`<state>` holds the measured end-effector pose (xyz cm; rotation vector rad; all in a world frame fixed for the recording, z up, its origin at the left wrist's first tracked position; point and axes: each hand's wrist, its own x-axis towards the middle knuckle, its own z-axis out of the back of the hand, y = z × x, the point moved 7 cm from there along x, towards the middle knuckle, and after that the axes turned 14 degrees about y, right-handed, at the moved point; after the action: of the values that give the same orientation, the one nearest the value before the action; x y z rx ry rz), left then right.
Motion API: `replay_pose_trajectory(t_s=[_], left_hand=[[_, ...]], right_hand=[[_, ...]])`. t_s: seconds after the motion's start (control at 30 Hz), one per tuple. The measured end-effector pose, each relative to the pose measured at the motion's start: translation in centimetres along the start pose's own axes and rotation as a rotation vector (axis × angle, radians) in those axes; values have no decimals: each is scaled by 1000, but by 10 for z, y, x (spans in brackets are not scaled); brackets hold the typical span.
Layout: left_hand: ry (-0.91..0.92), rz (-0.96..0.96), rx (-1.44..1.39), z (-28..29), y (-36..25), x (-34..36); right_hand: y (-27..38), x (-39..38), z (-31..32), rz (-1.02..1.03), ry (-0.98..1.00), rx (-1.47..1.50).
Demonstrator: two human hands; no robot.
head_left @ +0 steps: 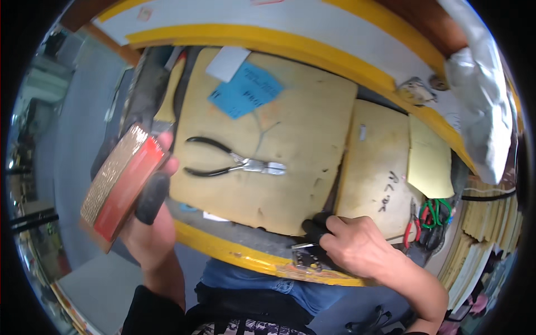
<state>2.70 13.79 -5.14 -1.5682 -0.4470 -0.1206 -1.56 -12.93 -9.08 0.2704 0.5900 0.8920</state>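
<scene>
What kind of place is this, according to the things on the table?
Probably a small craft or repair workshop. Pliers lie on a worn wooden board, more hand tools sit at the bench's right edge, and the left hand holds a red block.

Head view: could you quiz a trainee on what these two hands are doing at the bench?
1. True or false: the left hand holds a red block with a gold patterned face.
2. What tool lies untouched on the wooden board?
A. hammer
B. black-handled pliers
C. saw
3. Where does the right hand rest?

Key: 1 true. 2 B. 3 At the bench's near edge, on a small metal piece.
</scene>
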Motion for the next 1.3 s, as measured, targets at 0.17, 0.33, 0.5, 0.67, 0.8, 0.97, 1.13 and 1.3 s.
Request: replay_pose_trajectory(t_s=[0.17,0.33,0.5,0.67,0.8,0.97,1.13,1.3], left_hand=[[8,16,-48,5,6,-5],[115,30,-101,4,13,-4],[204,86,-174,17,19,-7],[206,121,-105,19,20,-5],[211,107,-140,23,22,-6],[233,88,-171,24,25,-5],[249,89,-190,24,24,-4],[224,98,-205,25,24,-5]], right_hand=[[-42,-28,45,-284,-376,-84],[-72,-29,73,-703,-491,-204],[-61,-10,60,-675,-463,-70],[-63,1,50,-732,-390,-103],[-63,0,44,-735,-451,-99],[-61,8,40,-735,-430,-195],[-55,3,46,-685,-410,-253],[-52,-26,57,-608,-688,-88]])
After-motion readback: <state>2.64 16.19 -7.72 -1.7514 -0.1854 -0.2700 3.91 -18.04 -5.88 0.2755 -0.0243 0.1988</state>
